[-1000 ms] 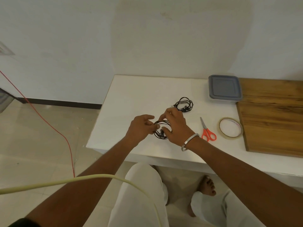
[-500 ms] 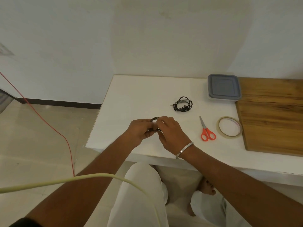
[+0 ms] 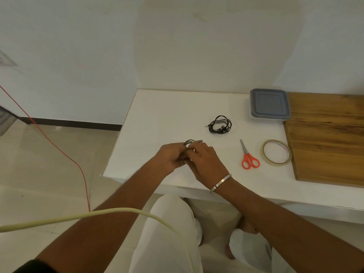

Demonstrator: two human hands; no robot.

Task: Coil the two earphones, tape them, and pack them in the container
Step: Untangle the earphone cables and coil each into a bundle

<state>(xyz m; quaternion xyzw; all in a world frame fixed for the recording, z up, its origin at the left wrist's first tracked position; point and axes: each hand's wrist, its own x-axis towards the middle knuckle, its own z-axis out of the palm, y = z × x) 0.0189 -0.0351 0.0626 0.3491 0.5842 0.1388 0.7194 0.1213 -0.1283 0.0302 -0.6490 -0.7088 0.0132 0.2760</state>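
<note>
Earphone [image 3: 189,143], black and coiled, sits pinched between both hands.

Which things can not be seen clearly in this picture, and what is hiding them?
All from the head view:
- Held earphone: mostly covered by the left hand and right hand; whether it is fully coiled is unclear.
- Second earphone: too small to tell if tape is on it.
- Container: the grey lid hides the inside.
- Wooden board: cut off by the right edge.
- Tape roll: its loose end is too small to find.
</note>
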